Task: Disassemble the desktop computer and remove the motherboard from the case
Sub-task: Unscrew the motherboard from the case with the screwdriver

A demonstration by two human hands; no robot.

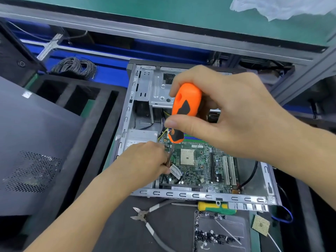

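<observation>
The open metal computer case (181, 194) lies on its side in front of me. Inside it sits the green motherboard (198, 170) with its bare CPU socket (187, 156) and white expansion slots (229, 170). My right hand (227, 113) grips the handle of an orange and black screwdriver (185, 104), held upright, its shaft running down to the board's left edge. My left hand (145, 159) reaches into the case at that edge, fingers pinched around the shaft near its tip, beside a labelled black cable (175, 170). The tip itself is hidden.
Side cutters (145, 218) and a yellow-green screwdriver (212, 207) lie in front of the case. A tray of loose screws (218, 233) and a small chip (260, 225) sit at the near right. The case's grey side panel (36, 142) rests on black foam at left.
</observation>
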